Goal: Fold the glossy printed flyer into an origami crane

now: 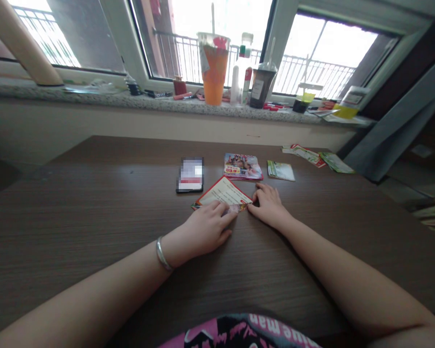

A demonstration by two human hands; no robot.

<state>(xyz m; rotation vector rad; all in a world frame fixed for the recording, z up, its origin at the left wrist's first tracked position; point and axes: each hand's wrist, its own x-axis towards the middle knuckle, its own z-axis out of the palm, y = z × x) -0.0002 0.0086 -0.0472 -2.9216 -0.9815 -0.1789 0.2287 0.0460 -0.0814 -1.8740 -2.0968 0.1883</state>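
On the sill (pixel 94 99) at the far side stand several containers. A tall cup (pixel 213 67) is full of orange drink and has a straw. Just right of it is a white bottle (pixel 239 72); what is in it I cannot tell. Next comes a dark cup (pixel 261 86) with a domed lid, a straw and a dark drink. Far right, a jar (pixel 350 102) with yellow content leans over.

The worktop (pixel 76 217) is dark brown wood with a fine grain. A leaflet (pixel 224 192) with a red border lies on it at the middle, turned like a diamond, with its near part folded. The left hand (pixel 203 231) lies on the near edge of the leaflet; its grip is not pinching, the fingers are held together and pressed flat on the fold. The right hand (pixel 268 203) is at the right corner, with fingers bent and the tips pressed down beside the paper. The left wrist carries a bangle (pixel 162 253).

Just beyond the leaflet lie a phone (pixel 190 175), a colourful flyer (pixel 242 166) and a green card (pixel 281 170). More papers (pixel 306 154) are at the far right edge.

Behind the sill, a window (pixel 188 43) shows a bright balcony with a railing. A cardboard tube (pixel 20 43) leans at the far left.
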